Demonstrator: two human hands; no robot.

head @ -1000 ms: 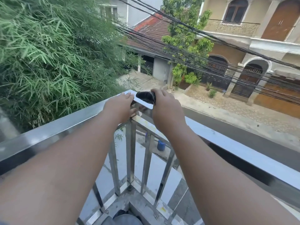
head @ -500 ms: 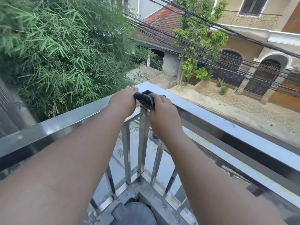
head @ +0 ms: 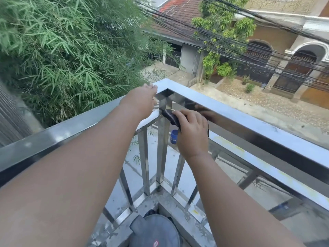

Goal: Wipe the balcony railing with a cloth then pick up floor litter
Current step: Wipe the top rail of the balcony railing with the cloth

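Far left, beyond the left hand (head: 142, 101): bamboo (head: 71, 50), outside the balcony. Left hand laid palm down on top of the railing (head: 249, 122) at its corner, fingers reaching the outer edge; hooked over that edge or merely resting, impossible to tell from behind the knuckles. Nothing else held.

Just right of that hand and lower, at the head of the corner post (head: 162, 154): dark cloth (head: 169, 115), bunched and pressed to the metal directly under the top rail. Gripped by the right hand (head: 192, 134), fingers curled over the bundle, a loose end hanging at the hand's right side.

Beyond the right hand, seen between the bars: blue container (head: 174, 137), well below on the ground outside. Below both wrists, near the foot of the post: round dark object (head: 154, 230) on the balcony floor (head: 110, 227).

Judged stage: wiping under way, at the corner. Pale yellowish smears on the metal below the top rail, right of the right hand, so that stretch taken as unfinished. Bars likewise left to do. Floor litter not yet started; both hands occupied at the rail.
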